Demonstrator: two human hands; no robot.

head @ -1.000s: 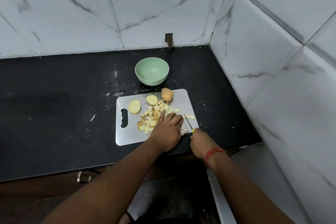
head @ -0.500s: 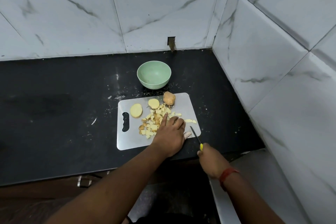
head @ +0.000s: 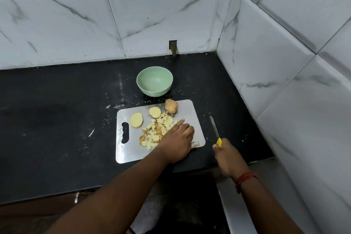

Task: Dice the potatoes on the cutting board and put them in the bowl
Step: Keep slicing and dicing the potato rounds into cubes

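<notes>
A steel cutting board (head: 191, 112) lies on the black counter. On it sit a pile of diced potato (head: 156, 132), two cut potato halves (head: 136, 120) (head: 155, 112) and an unpeeled potato piece (head: 171, 106). My left hand (head: 176, 139) rests flat on the board with straight fingers against the right side of the dice. My right hand (head: 227, 156) grips a yellow-handled knife (head: 215, 130), held off the board to its right, blade pointing away. The green bowl (head: 154, 81) stands empty just behind the board.
Marble-tiled walls close the counter at the back and on the right (head: 284, 81). The counter's front edge (head: 57, 194) runs below the board. Small scraps (head: 91, 132) lie on the counter left of the board.
My right hand has drawn the knife off the board to the right. My left hand has slid over the board, pushing stray dice toward the pile.
</notes>
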